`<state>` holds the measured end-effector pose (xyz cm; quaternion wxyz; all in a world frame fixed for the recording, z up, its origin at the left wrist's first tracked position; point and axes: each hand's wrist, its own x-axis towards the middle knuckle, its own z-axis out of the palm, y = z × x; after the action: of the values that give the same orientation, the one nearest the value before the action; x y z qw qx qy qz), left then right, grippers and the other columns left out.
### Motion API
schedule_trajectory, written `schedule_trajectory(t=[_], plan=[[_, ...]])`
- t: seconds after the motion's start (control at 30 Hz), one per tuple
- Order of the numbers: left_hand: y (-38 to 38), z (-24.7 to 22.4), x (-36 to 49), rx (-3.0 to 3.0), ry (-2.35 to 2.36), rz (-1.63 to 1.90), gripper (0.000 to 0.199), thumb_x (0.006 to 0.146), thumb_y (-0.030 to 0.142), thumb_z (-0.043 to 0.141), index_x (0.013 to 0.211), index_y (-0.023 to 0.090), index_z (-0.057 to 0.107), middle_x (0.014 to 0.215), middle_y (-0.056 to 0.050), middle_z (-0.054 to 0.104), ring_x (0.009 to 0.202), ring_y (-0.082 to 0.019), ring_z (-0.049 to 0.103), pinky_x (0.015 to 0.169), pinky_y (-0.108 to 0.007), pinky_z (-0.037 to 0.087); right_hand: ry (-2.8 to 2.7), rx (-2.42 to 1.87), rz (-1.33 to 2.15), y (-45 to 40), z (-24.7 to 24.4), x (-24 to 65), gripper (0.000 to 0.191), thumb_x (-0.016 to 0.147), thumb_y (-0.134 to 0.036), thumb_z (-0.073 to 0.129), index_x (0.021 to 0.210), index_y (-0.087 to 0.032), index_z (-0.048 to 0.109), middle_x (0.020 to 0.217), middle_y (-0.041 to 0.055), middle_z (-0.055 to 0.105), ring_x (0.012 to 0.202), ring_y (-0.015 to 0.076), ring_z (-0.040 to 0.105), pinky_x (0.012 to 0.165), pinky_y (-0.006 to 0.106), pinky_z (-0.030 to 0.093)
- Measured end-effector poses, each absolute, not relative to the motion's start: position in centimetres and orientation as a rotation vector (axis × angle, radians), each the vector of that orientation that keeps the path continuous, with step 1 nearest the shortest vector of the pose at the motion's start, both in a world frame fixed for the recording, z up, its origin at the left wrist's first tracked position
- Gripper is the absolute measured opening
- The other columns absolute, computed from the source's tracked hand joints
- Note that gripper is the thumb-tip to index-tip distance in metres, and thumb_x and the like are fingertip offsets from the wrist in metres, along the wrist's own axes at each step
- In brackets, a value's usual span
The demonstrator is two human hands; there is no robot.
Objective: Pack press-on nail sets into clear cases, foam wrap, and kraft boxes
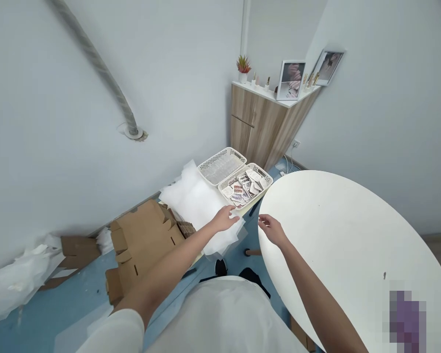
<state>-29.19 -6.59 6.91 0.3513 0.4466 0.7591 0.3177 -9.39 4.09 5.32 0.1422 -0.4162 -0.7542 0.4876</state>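
Observation:
My left hand (225, 219) reaches forward over the white foam sheets (196, 198), thumb and fingers apart, with nothing in it. Just beyond its fingertips stands a white plastic basket (267, 180) filled with small printed packs (242, 189), some showing rows of press-on nails. A second white basket (206, 166) sits behind it, holding clear plastic pieces (222, 169). Over the left edge of the round white table (330, 220) hovers my right hand (272, 230), fingers loosely stretched and holding nothing. Whether it touches the tabletop I cannot tell.
Flattened cardboard boxes (147, 235) lie left of the foam. White plastic bags (18, 279) and another carton (80, 251) are by the wall. A wooden cabinet (257, 117) with framed pictures (291, 81) and a small plant (243, 66) stands in the corner.

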Motion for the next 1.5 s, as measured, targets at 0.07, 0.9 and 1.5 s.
schedule_trajectory(t=[0.07, 0.9, 1.5], plan=[[-5.3, 6.4, -30.5, 1.088, 1.941, 0.822, 0.051, 0.073, 0.036, 0.057, 0.118, 0.013, 0.048, 0.123, -0.015, 0.050, 0.103, -0.025, 0.055, 0.083, -0.034, 0.045, -2.262, -1.219, 1.342, 4.6, 5.0, -11.4, 0.033, 0.072, -0.035, 0.052, 0.102, -0.025, 0.060, 0.101, 0.0045, 0.063, 0.087, 0.0190, 0.059, 0.072, 0.034, 0.047], [11.8, -3.7, -32.7, 0.897, 1.740, 0.662, 0.043, 0.073, 0.016, 0.052, 0.115, 0.014, 0.054, 0.119, -0.010, 0.056, 0.105, -0.021, 0.054, 0.087, -0.029, 0.043, -2.821, -1.284, 0.605, 15.1, -2.4, -20.4, 0.026, 0.079, -0.023, 0.041, 0.090, -0.021, 0.064, 0.114, 0.0106, 0.055, 0.109, 0.0288, 0.039, 0.096, 0.054, 0.006], [9.4, -4.4, -38.6, 0.694, 2.050, 0.879, 0.017, 0.069, 0.015, 0.061, 0.085, 0.018, 0.061, 0.077, 0.000, 0.061, 0.066, -0.011, 0.058, 0.068, -0.025, 0.047, -2.893, -1.138, 0.545, 16.9, -2.3, -24.8, 0.034, 0.078, -0.025, 0.048, 0.112, -0.020, 0.052, 0.127, 0.0114, 0.047, 0.106, 0.0272, 0.042, 0.090, 0.043, 0.021]])
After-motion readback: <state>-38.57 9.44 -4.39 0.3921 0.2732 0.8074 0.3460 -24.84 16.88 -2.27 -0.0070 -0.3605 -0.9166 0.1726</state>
